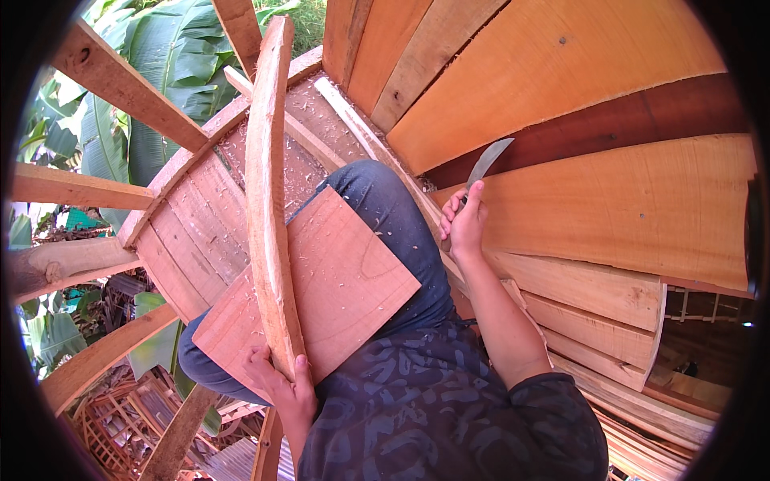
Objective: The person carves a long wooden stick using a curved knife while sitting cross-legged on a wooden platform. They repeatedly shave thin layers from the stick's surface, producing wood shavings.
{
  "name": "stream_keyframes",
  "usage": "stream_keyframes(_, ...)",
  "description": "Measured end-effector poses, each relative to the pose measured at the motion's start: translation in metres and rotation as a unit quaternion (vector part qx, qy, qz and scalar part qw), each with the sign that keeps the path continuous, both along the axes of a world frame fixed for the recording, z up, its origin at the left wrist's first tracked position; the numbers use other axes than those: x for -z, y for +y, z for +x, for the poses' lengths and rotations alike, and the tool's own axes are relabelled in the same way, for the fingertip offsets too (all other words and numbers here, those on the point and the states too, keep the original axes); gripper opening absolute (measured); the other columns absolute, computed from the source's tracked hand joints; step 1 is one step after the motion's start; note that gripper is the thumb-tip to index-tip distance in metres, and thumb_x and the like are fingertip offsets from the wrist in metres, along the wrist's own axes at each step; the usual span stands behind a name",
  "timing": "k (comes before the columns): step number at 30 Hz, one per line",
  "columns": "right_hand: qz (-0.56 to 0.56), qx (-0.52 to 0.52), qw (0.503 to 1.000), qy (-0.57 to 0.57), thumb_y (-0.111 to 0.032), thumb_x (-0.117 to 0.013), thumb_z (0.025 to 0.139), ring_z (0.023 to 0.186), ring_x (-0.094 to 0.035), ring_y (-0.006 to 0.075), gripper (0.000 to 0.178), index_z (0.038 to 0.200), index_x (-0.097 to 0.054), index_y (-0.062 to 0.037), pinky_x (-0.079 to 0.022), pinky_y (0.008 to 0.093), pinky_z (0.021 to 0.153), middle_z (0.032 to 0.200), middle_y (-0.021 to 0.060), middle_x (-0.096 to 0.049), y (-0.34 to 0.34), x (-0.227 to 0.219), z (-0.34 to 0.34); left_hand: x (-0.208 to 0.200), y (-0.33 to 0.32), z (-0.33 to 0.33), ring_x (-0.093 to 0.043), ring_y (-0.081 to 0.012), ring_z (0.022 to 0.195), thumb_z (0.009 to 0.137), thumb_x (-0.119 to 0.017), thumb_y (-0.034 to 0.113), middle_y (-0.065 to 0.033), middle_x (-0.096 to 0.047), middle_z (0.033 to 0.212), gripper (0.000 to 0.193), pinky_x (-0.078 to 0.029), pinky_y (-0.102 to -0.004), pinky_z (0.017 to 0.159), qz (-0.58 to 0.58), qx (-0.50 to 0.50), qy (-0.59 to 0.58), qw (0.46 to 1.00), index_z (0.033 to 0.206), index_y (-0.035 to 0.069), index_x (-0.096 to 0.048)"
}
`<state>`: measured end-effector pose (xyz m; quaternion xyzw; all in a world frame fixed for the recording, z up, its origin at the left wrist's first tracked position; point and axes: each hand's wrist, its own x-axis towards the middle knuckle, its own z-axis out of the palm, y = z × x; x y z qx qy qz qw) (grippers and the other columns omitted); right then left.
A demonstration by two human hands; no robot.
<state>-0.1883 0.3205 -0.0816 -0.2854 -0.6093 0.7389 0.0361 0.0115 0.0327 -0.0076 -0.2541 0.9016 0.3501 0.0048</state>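
My left hand (282,379) is closed around the near end of a long wooden beam (271,192), thumb on its right side. The beam runs away from me, slightly curved, with pale shaved faces. Beneath it a square plywood board (345,276) lies across my lap, dotted with small wood shavings. Off to the right, my right hand (465,220) is raised and wrapped round the handle of a knife (488,160). Its curved blade points up and away, apart from the beam. Most of the handle is hidden in my fingers.
A plank floor (196,228) with scattered shavings stretches ahead, bordered on the left by slatted railing posts (88,188). A plank wall (553,184) rises close on the right. A pale wooden stick (345,116) lies along its foot. Banana leaves (172,88) show beyond the railing.
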Motion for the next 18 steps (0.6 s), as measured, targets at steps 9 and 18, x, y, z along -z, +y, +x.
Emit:
stream_keyframes(9, -0.001, -0.003, 1.000, -0.005, -0.063, -0.034, 0.097, 0.036, -0.036, 0.0098, 0.060, 0.072, -0.040, -0.0089, -0.030, 0.0255, 0.030, 0.052, 0.0005, -0.036, 0.0016, -0.0008, -0.0007, -0.0003, -0.0005, 0.0005, -0.039, -0.0337, 0.114, 0.082, -0.062, 0.020, -0.0193, -0.040, 0.117, 0.043, -0.026, -0.0436, 0.102, 0.001, 0.000, -0.006, 1.000, 0.116, -0.001, -0.044)
stream_keyframes(18, 0.001, -0.013, 1.000, -0.005, -0.063, -0.034, 0.097, 0.036, -0.035, 0.0095, 0.060, 0.071, -0.039, -0.0093, -0.029, 0.0256, 0.030, 0.052, 0.0001, -0.036, 0.0061, -0.0026, -0.0022, 0.0013, -0.0013, 0.0010, -0.038, -0.0336, 0.114, 0.082, -0.062, 0.019, -0.0199, -0.040, 0.117, 0.044, -0.026, -0.0438, 0.102, 0.004, 0.003, 0.000, 1.000, 0.117, -0.001, -0.044)
